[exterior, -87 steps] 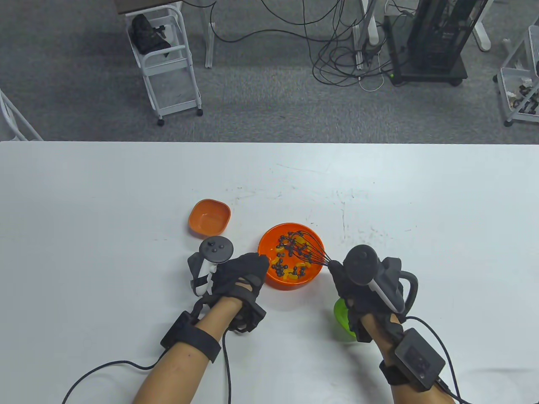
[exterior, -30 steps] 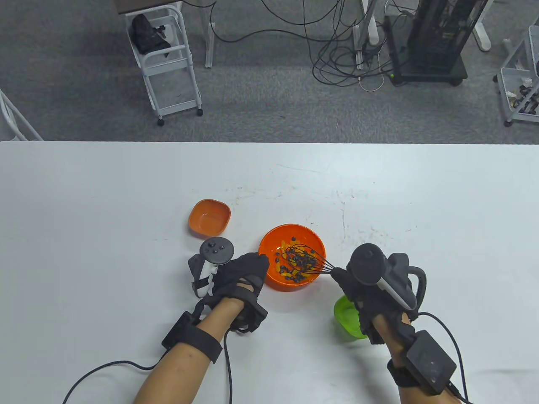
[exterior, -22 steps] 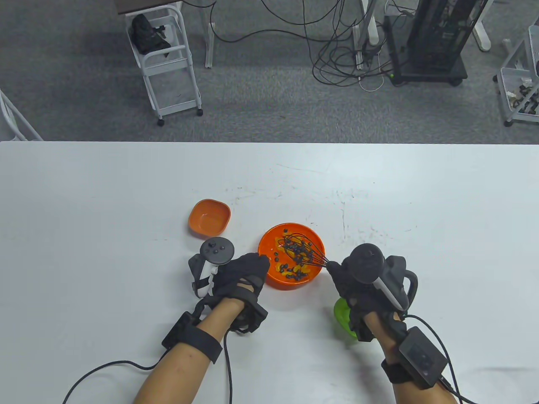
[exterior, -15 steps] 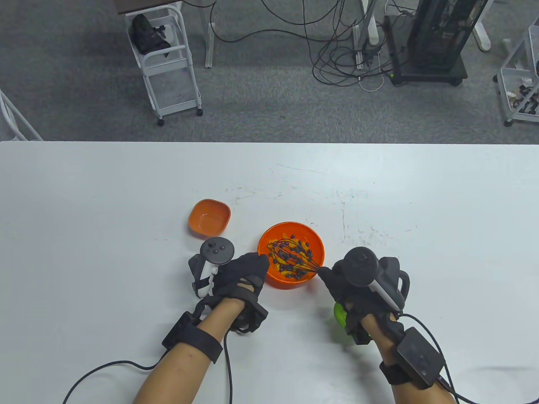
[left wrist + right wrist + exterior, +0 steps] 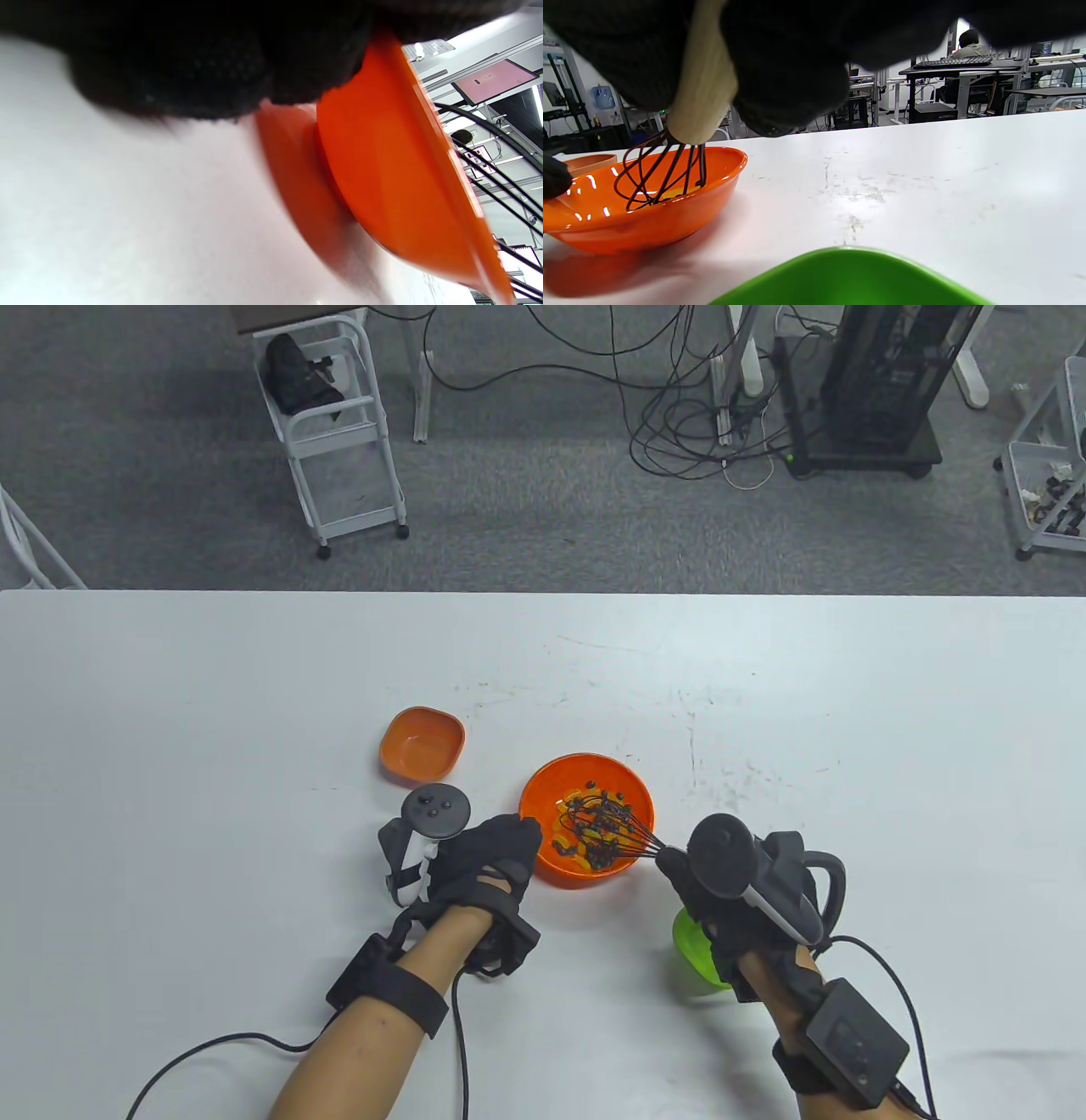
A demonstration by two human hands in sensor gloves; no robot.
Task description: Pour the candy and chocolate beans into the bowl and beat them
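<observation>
Your right hand (image 5: 730,891) has its fingers curled round the wooden handle of the whisk (image 5: 607,836), whose black wire head slants down into the round orange bowl (image 5: 543,806) just ahead and to the left of that hand. Chocolate beans (image 5: 604,824) and yellow-orange candy (image 5: 567,841) lie mixed in the bowl under the wires. Your left hand (image 5: 484,861) rests against the bowl's near-left rim, fingers on its outer wall; how far they curl I cannot tell. A small orange dish (image 5: 422,742) sits on the surface ahead of your left hand. A green dish (image 5: 696,946) lies partly beneath your right hand.
</observation>
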